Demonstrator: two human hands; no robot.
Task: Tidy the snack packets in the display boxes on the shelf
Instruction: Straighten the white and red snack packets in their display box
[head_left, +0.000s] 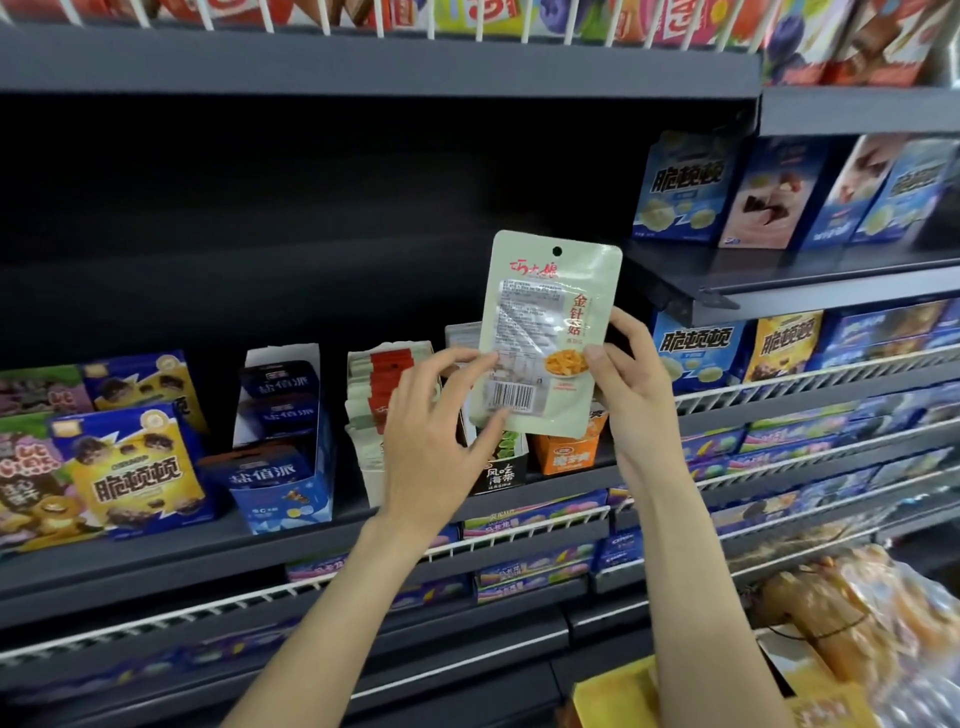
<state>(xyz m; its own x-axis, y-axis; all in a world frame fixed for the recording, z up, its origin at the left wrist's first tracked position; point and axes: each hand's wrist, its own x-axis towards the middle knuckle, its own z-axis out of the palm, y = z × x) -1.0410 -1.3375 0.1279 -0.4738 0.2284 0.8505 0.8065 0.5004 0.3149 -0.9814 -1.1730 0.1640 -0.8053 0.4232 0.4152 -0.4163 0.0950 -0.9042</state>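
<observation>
Head view shows the job mid-way. Both hands hold one pale green packet up in front of the shelf: the left hand pinches its lower left edge, the right hand grips its right edge. Just behind the left hand, a white box already holds a neat upright row of like packets. Behind the held packet, a black box and an orange box look partly filled, though mostly hidden. The packet still needs slotting in, probably into the white box.
</observation>
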